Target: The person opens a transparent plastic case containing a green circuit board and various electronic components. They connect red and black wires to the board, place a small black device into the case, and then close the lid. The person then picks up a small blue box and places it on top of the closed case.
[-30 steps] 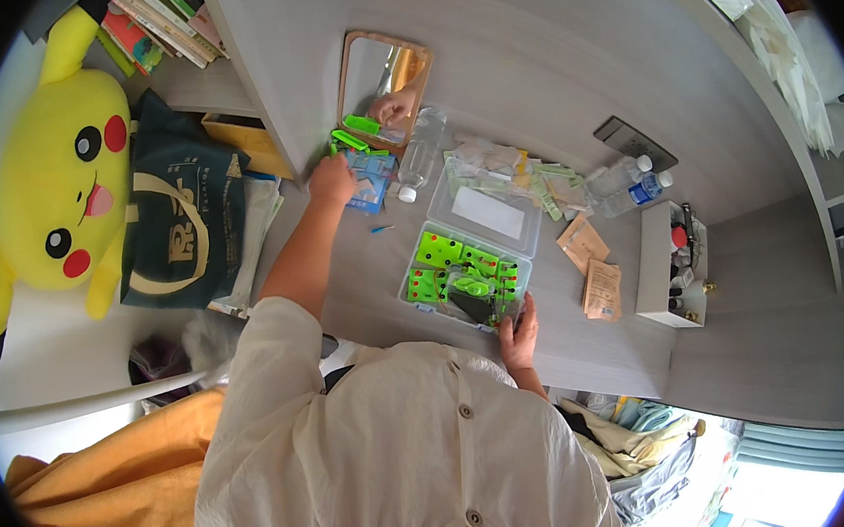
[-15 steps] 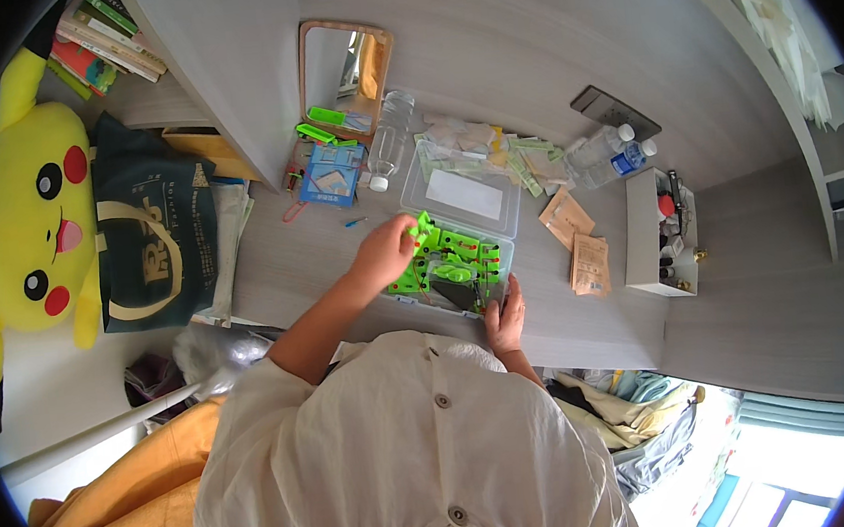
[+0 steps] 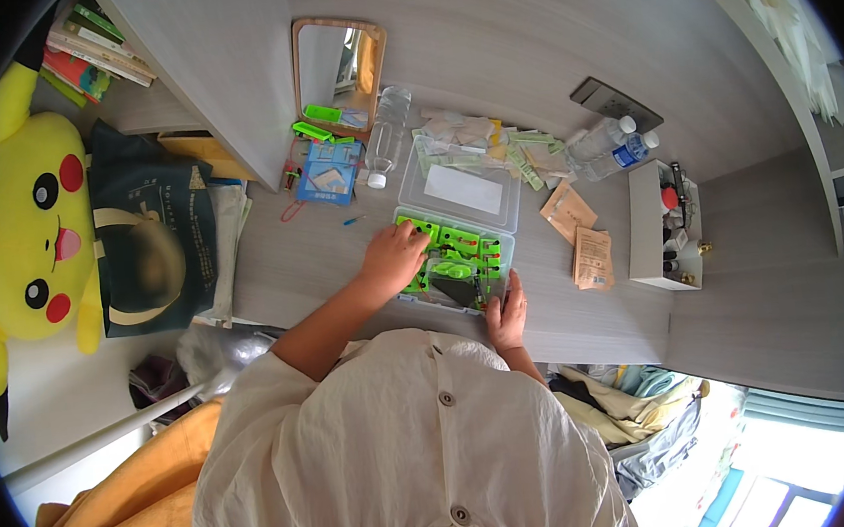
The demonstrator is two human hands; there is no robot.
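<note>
A clear plastic box (image 3: 510, 256) lies open on the desk, filled with bright green plastic pieces (image 3: 458, 242) that carry small red and black parts. My left hand (image 3: 394, 261) reaches over its left side, fingers bent down onto a green piece (image 3: 421, 226) in the far left corner. The palm hides some of the pieces below it. My right hand (image 3: 508, 314) grips the near right corner of the box, thumb on the inner side and fingers along the outer wall. The hinged clear lid (image 3: 493, 212) lies back behind the box, a white paper label on it.
Behind stand a framed mirror (image 3: 342, 75), a clear bottle (image 3: 389, 131) and a blue packet (image 3: 331, 174). Small packets (image 3: 523, 159), more bottles (image 3: 600, 137), brown sachets (image 3: 592, 257) and a white organizer (image 3: 647, 224) lie rightward. A yellow plush toy (image 3: 33, 232) and dark tote bag (image 3: 153, 227) sit left.
My left hand has lowered the green piece it held above the box into the far left corner. My right hand stays at the box's corner.
</note>
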